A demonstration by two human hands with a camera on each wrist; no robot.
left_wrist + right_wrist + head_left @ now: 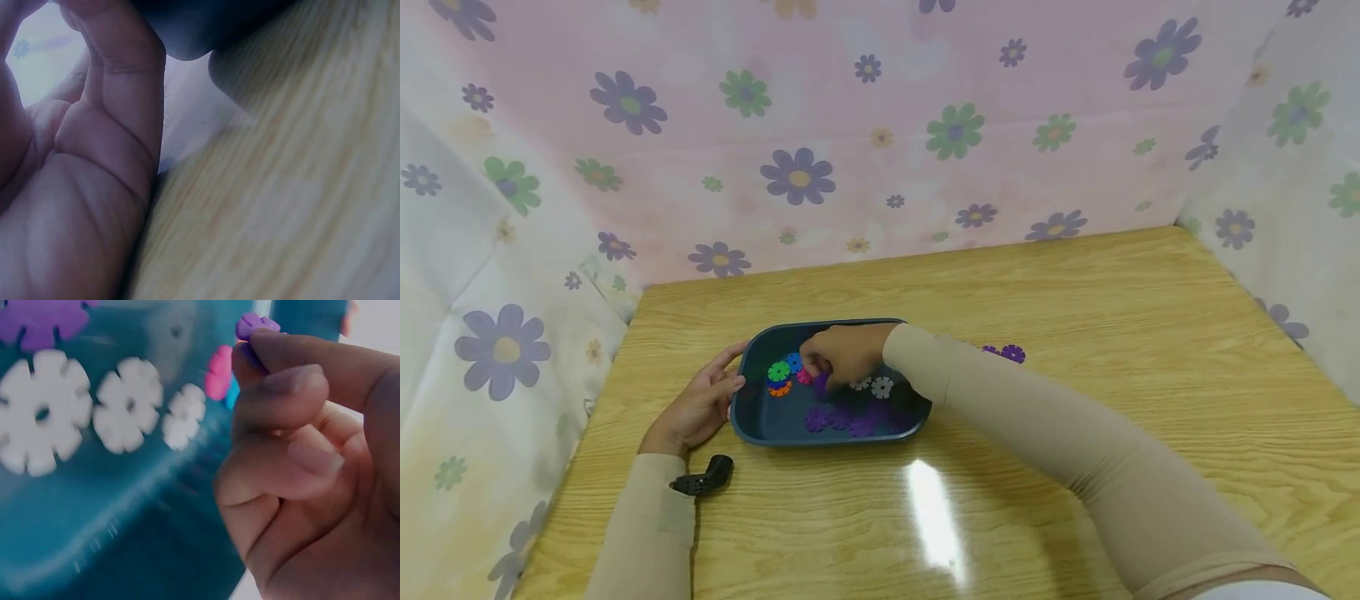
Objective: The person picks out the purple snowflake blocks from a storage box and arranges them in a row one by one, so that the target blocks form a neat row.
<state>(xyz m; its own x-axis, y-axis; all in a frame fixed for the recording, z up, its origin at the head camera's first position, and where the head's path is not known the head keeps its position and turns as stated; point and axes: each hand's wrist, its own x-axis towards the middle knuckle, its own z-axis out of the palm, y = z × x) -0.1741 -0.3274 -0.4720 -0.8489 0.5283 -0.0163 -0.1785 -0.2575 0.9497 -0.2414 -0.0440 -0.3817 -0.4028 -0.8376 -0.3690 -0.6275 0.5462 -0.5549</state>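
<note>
A dark blue plastic tub sits on the wooden table. My left hand holds its left end, thumb at the rim; the wrist view shows the curled fingers beside the tub's dark side. Over the tub's inside, my right hand pinches a purple flower-shaped notched disc between thumb and forefinger. In the tub lie a green disc, an orange disc, a blue disc, a pink disc, white discs in a row and several purple discs.
Purple discs lie on the table right of the tub, partly behind the right sleeve. A flower-printed cloth closes off the back and both sides. A small black device is strapped at the left wrist.
</note>
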